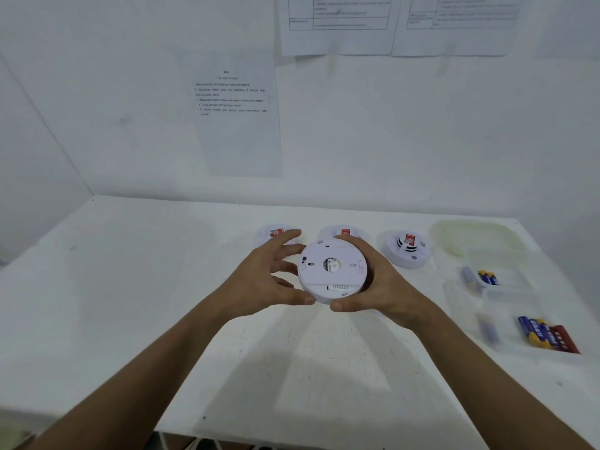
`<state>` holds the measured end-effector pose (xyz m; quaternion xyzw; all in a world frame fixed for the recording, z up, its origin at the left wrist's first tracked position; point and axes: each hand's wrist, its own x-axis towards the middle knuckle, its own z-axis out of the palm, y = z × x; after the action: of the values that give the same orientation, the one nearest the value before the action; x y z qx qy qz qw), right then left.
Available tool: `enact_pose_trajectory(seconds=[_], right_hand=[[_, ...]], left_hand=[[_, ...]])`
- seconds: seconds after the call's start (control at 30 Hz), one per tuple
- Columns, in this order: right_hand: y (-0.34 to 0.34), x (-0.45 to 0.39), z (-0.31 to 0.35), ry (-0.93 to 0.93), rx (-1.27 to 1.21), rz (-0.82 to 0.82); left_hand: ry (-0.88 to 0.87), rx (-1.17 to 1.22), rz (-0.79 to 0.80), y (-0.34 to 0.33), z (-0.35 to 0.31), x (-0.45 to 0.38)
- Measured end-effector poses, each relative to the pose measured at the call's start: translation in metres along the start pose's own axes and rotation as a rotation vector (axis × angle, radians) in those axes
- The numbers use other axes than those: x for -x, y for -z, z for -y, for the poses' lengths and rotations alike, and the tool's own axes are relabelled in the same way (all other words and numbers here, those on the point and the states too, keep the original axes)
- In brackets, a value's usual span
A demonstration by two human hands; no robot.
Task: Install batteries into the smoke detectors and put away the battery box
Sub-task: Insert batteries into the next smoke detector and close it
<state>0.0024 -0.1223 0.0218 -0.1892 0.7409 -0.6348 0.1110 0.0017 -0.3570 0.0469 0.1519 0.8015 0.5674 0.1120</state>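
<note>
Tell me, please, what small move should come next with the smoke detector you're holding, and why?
Probably twist or pry its back plate off to reach the battery bay: the held smoke detector faces base-up and looks closed, the right hand grips its rim, the left hand touches it with spread fingers, and batteries wait in the battery box.

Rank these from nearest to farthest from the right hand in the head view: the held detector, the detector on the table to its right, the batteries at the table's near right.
1. held detector, gripped by the right hand
2. table detector, just right
3. batteries, near-right edge
</note>
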Motion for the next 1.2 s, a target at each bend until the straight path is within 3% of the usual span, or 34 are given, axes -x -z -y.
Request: enact_pose_trajectory(seconds=[0.2, 0.5, 0.67, 1.03, 1.2], right_hand=[[0.004, -0.002, 0.003, -0.001, 0.360, 0.014], [0.000, -0.005, 0.009, 0.013, 0.442, 0.095], [0.003, -0.005, 0.008, -0.005, 0.375, 0.035], [0.005, -0.006, 0.006, 0.011, 0.105, -0.052], [0.007, -0.007, 0.000, -0.024, 0.171, -0.021]], left_hand=[[-0.036, -0.047, -0.040, 0.004, 0.004, 0.003], [-0.077, 0.038, -0.025, -0.002, -0.005, -0.004], [-0.039, 0.043, -0.063, -0.005, 0.003, -0.005], [-0.037, -0.074, 0.045, -0.009, 0.005, -0.007], [-0.061, -0.095, 0.055, -0.002, 0.004, -0.009]])
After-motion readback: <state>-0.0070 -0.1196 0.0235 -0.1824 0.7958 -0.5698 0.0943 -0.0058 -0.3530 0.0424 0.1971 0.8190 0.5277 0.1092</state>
